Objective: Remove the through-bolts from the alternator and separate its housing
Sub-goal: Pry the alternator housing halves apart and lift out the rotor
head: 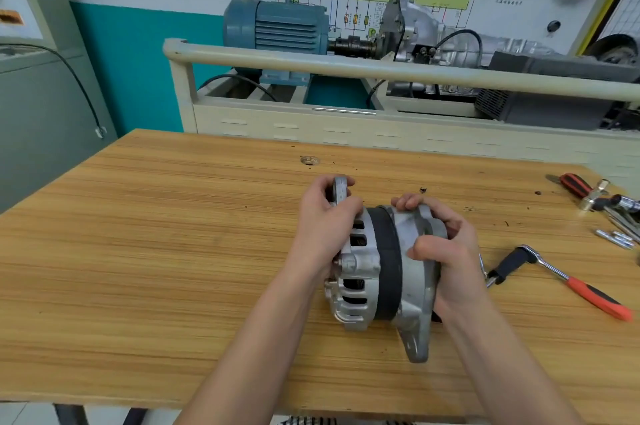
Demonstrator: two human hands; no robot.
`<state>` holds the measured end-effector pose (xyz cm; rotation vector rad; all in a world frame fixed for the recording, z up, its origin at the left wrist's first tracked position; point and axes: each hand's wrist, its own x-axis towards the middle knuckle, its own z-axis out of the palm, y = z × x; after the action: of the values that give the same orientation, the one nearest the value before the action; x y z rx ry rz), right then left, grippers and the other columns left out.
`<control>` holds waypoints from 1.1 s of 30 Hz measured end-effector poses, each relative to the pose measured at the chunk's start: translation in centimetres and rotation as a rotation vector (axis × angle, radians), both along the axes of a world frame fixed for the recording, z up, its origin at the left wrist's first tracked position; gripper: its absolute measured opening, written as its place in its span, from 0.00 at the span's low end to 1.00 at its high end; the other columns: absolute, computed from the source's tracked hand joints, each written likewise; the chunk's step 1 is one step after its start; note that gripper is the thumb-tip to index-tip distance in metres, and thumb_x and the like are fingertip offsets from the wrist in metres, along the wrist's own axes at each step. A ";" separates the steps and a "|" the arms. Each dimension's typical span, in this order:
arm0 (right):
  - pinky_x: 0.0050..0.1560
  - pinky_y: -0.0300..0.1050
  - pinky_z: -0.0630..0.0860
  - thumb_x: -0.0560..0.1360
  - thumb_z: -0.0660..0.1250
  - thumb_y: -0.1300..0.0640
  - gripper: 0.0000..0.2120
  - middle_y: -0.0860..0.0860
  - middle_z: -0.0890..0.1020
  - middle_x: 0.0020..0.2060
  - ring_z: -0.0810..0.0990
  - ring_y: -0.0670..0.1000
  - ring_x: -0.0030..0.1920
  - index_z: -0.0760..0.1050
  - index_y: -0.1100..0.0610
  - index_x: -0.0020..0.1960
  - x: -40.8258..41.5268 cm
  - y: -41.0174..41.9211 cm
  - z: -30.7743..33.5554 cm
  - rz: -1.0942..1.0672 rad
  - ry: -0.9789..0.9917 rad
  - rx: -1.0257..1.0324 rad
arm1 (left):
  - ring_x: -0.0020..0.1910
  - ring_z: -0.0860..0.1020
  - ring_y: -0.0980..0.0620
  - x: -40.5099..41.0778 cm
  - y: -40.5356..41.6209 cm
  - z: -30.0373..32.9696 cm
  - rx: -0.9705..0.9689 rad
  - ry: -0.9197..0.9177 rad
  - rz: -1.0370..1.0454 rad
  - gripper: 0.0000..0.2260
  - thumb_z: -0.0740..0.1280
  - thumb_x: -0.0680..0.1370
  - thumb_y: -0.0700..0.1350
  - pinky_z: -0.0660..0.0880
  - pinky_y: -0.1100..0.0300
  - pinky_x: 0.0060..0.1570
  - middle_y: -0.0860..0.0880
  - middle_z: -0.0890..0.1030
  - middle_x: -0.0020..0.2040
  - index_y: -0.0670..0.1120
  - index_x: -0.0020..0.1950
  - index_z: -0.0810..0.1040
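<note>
We had the alternator (381,268) on its side mid-table (138,251), L hand (325,216) curled round its slotted end w/ mounting ear, R hand (446,251) gripping the opposite housing half. Loose through-bolts (616,238) and ratchet (561,277) lay to the right.

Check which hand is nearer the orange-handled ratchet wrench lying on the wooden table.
Right. The right hand grips the alternator's pulley-side end, just left of the orange-handled ratchet wrench. The left hand holds the opposite end, with the alternator between it and the wrench.
</note>
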<state>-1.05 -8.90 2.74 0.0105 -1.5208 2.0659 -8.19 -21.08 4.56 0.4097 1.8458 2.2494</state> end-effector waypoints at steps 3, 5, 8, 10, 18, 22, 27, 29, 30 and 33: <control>0.48 0.47 0.80 0.49 0.59 0.73 0.20 0.51 0.81 0.40 0.82 0.51 0.49 0.78 0.58 0.37 0.0 0.2 0.0 0.012 -0.007 -0.002 | 0.33 0.70 0.51 -1.0 0.0 0.1 -0.064 -0.010 -0.034 0.10 0.64 0.70 0.31 0.70 0.57 0.32 0.49 0.70 0.35 0.45 0.44 0.71; 0.48 0.46 0.80 0.49 0.59 0.73 0.21 0.51 0.81 0.40 0.82 0.51 0.49 0.79 0.57 0.36 0.0 0.3 0.0 0.027 -0.003 0.009 | 0.29 0.70 0.52 -1.6 0.1 0.1 -0.057 -0.066 -0.037 0.10 0.63 0.69 0.30 0.69 0.59 0.28 0.49 0.69 0.33 0.44 0.42 0.69; 0.49 0.47 0.79 0.49 0.59 0.73 0.21 0.51 0.80 0.40 0.81 0.52 0.51 0.79 0.56 0.35 0.2 0.4 -0.2 0.048 0.022 0.010 | 0.23 0.73 0.55 -2.0 0.3 0.3 -0.024 -0.184 -0.062 0.11 0.62 0.69 0.30 0.70 0.62 0.23 0.47 0.71 0.35 0.43 0.46 0.71; 0.49 0.48 0.79 0.49 0.59 0.73 0.22 0.51 0.80 0.40 0.81 0.53 0.52 0.79 0.55 0.35 0.3 0.5 -0.3 0.052 0.038 0.017 | 0.22 0.75 0.57 -2.1 0.5 0.4 -0.012 -0.227 -0.070 0.20 0.62 0.70 0.30 0.71 0.64 0.22 0.46 0.73 0.38 0.39 0.61 0.70; 0.51 0.49 0.78 0.50 0.58 0.73 0.21 0.51 0.79 0.40 0.80 0.53 0.51 0.76 0.59 0.38 0.5 0.6 -0.6 0.056 0.069 -0.023 | 0.27 0.74 0.52 -2.6 1.4 0.5 -0.057 -0.244 -0.051 0.31 0.63 0.68 0.30 0.70 0.64 0.21 0.44 0.74 0.40 0.36 0.71 0.63; 0.51 0.49 0.77 0.49 0.58 0.73 0.21 0.52 0.78 0.40 0.79 0.53 0.50 0.75 0.59 0.39 0.7 0.6 -0.9 0.034 0.093 -0.028 | 0.27 0.67 0.51 -2.8 2.0 0.7 -0.108 -0.199 -0.041 0.28 0.62 0.64 0.31 0.65 0.66 0.19 0.39 0.73 0.39 0.26 0.65 0.66; 0.51 0.47 0.78 0.50 0.57 0.74 0.20 0.51 0.78 0.40 0.79 0.52 0.49 0.74 0.61 0.40 0.6 0.8 -1.0 0.025 0.107 -0.036 | 0.24 0.68 0.51 -3.1 2.4 1.1 -0.163 -0.213 -0.056 0.07 0.63 0.65 0.32 0.64 0.68 0.19 0.46 0.68 0.34 0.37 0.41 0.69; 0.50 0.46 0.79 0.50 0.57 0.74 0.20 0.51 0.78 0.39 0.79 0.51 0.49 0.73 0.61 0.40 0.6 1.0 -1.0 0.021 0.111 -0.055 | 0.24 0.70 0.50 -3.2 2.7 1.3 -0.185 -0.225 -0.067 0.19 0.63 0.66 0.32 0.66 0.67 0.19 0.45 0.69 0.35 0.32 0.57 0.72; 0.50 0.46 0.79 0.50 0.57 0.74 0.20 0.51 0.78 0.39 0.79 0.51 0.48 0.72 0.61 0.40 0.6 1.1 -1.0 0.016 0.110 -0.061 | 0.23 0.71 0.51 -3.4 2.9 1.2 -0.200 -0.224 -0.072 0.27 0.63 0.65 0.32 0.67 0.67 0.20 0.45 0.69 0.36 0.30 0.65 0.69; 0.52 0.48 0.77 0.51 0.58 0.73 0.19 0.51 0.77 0.39 0.78 0.51 0.48 0.72 0.60 0.39 0.5 1.4 -1.0 0.004 0.098 -0.087 | 0.18 0.71 0.53 -3.7 3.6 1.7 -0.202 -0.213 -0.072 0.23 0.62 0.66 0.31 0.67 0.67 0.20 0.43 0.71 0.38 0.32 0.61 0.73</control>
<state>-0.60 -7.53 1.77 0.0804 -1.3729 2.1015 -11.90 -17.46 6.22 0.1911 1.8897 1.9518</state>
